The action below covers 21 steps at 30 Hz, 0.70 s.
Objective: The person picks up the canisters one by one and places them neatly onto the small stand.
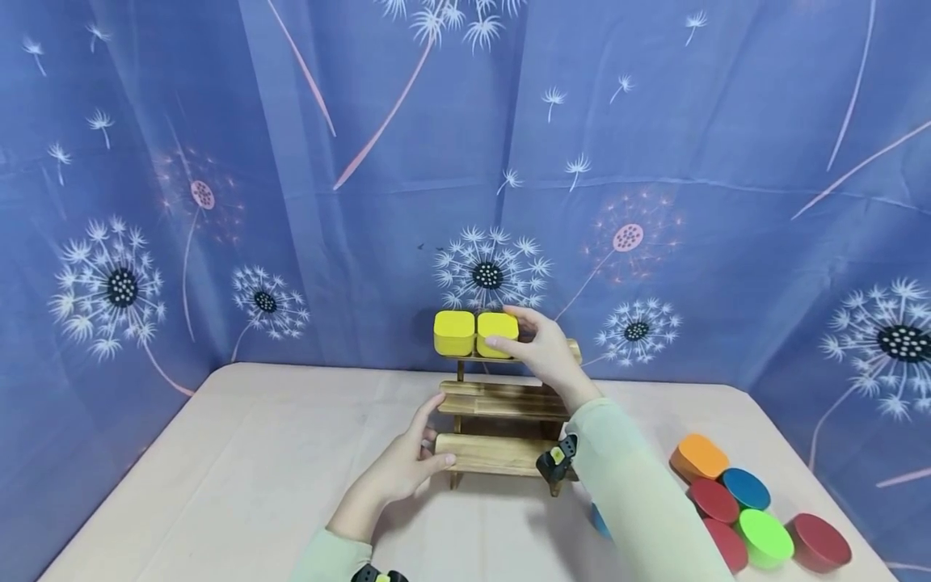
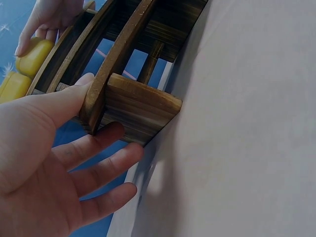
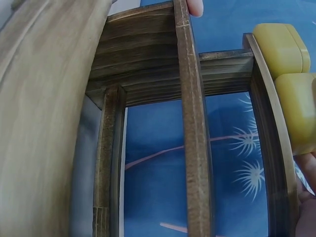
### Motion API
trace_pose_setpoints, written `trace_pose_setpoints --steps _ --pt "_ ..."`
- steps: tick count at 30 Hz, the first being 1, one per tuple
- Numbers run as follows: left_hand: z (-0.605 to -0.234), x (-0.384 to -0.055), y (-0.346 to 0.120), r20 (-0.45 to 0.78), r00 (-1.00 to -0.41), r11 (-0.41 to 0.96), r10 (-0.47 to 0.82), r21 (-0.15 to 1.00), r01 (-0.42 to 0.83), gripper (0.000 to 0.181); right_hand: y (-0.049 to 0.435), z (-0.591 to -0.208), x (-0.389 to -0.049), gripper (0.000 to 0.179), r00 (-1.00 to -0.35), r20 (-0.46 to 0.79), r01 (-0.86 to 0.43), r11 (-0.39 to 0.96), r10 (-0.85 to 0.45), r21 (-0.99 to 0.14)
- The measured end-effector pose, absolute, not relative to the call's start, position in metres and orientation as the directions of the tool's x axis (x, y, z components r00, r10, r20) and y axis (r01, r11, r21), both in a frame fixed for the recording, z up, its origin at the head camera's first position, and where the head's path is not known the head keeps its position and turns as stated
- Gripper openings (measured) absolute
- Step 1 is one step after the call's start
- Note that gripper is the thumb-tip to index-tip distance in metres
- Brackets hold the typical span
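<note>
A three-tier wooden display stand (image 1: 502, 454) stands on the table. Two yellow rounded-square blocks sit side by side on its top tier, the left yellow block (image 1: 454, 333) and the right yellow block (image 1: 496, 323). My right hand (image 1: 547, 352) pinches the right one, thumb on its front and fingers at its far side. Down at the stand's left end, my left hand (image 1: 398, 469) holds the lower tiers between thumb and index finger. In the left wrist view the other fingers of the left hand (image 2: 44, 173) spread loosely below the wooden side piece (image 2: 140, 96).
On the table's right side lie several coloured blocks, among them an orange block (image 1: 700, 457), a dark blue block (image 1: 747, 488), a green block (image 1: 765, 540) and a red block (image 1: 822, 543). A light blue block (image 1: 600, 521) is partly hidden by the right sleeve. Behind hangs a blue dandelion-print curtain (image 1: 378, 242).
</note>
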<state>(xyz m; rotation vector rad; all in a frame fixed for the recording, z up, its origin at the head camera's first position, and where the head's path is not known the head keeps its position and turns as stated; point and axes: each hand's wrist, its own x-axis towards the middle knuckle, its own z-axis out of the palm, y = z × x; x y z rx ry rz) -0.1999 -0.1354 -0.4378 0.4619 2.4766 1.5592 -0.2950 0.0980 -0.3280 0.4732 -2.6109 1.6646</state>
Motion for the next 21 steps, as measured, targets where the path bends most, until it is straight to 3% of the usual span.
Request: trace_pose_setpoints --steps 21 --pt "-0.4374 -0.2003 -0.1350 0.055 -0.937 0.445 0.346 0.869 0.215 0.085 0.0944 -0.3244 -0.2939 0.081 -0.948 0.163 -0.264 0.388 -0.275 -0.883"
